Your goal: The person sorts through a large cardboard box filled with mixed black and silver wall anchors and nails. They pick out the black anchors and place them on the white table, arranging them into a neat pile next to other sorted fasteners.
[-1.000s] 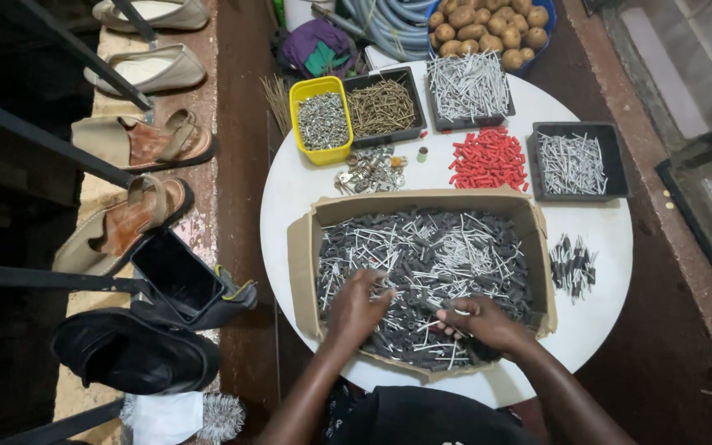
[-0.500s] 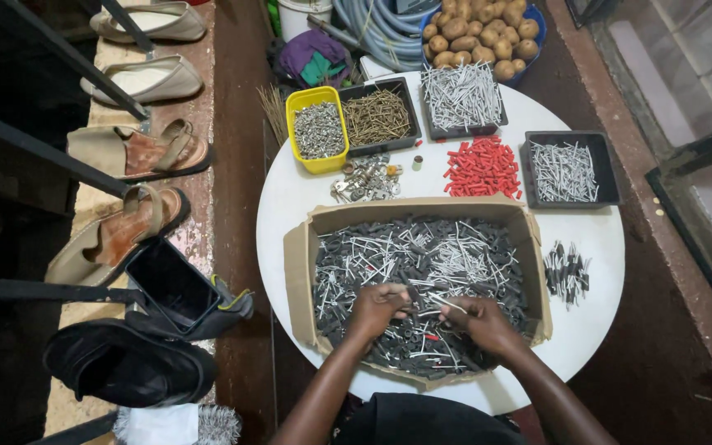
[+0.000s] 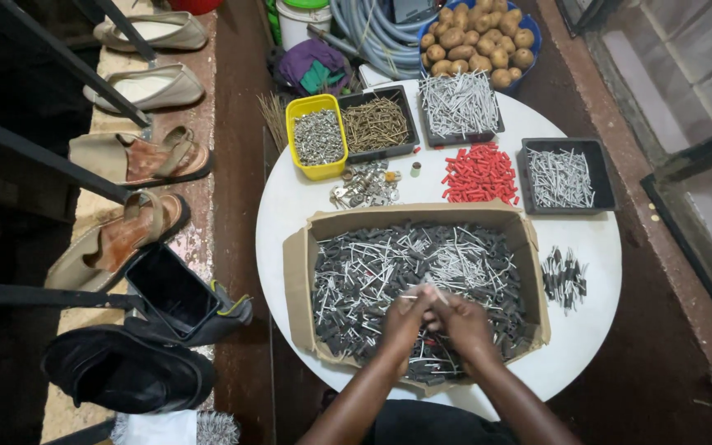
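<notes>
1. While your left hand point(image 3: 405, 317) and right hand point(image 3: 465, 323) meet over the cardboard box point(image 3: 302, 272), their fingers point(image 3: 422, 303) curl narrow and pinch together.
2. Between them you grip a small nail clip point(image 3: 432, 293), a pale nail in a dark holder.
3. Your hands hover just above the heap of nail clips point(image 3: 372, 272) filling the box, at its near side.
4. That box sits on the round white tabletop point(image 3: 603, 247), near red wall plugs point(image 3: 480, 173).

This is looking like a home corner being used as a small workshop: a round white table point(image 3: 595, 247) is carrying a cardboard box point(image 3: 298, 264) of nails and trays of sorted fasteners point(image 3: 560, 177). Shoes point(image 3: 138, 161) are lining the ledge beside it, and a blue bowl of potatoes point(image 3: 475, 45) and coiled hose point(image 3: 372, 33) are sitting on the floor.
</notes>
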